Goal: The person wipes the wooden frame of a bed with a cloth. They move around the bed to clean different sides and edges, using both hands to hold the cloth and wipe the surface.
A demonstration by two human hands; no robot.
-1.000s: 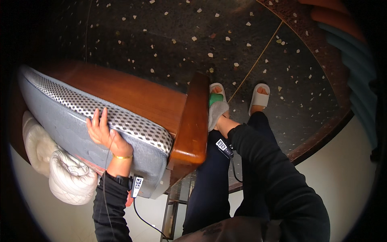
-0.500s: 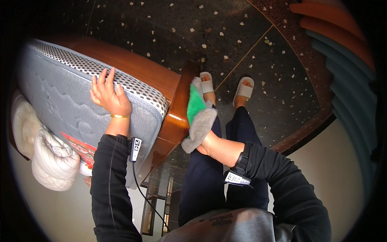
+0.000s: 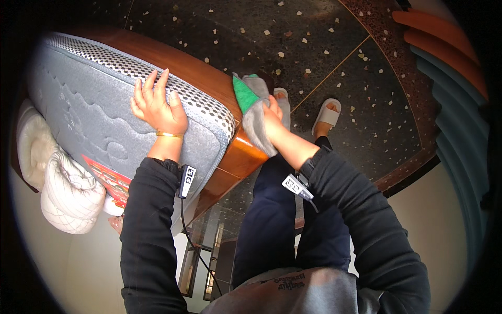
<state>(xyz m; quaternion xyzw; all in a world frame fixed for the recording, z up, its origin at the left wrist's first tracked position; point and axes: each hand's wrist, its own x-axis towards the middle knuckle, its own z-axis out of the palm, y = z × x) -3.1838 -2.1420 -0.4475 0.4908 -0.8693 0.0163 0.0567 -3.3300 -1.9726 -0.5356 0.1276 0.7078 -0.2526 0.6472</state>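
My left hand (image 3: 161,111) lies on the top edge of a grey mattress (image 3: 94,107), fingers spread. The mattress has a black-and-white checked side band. My right hand (image 3: 273,114) is wrapped round a plush grey-and-green cloth (image 3: 254,127), which rests against the corner of the brown wooden bed frame (image 3: 246,153). Part of my right hand is hidden by the cloth. Each wrist carries a small white-and-black device; a cable runs from the left one.
White quilted bedding (image 3: 72,196) and a cream fluffy item (image 3: 37,144) lie on the mattress's left, by a red printed sheet (image 3: 107,178). My feet in pale slippers (image 3: 329,116) stand on speckled dark floor (image 3: 314,57). Orange and blue-green folds (image 3: 460,115) hang at right.
My right hand has moved the cloth forward along the bed frame's corner, and the cloth's shape has changed. My left hand stays on the mattress edge; the whole view has shifted slightly.
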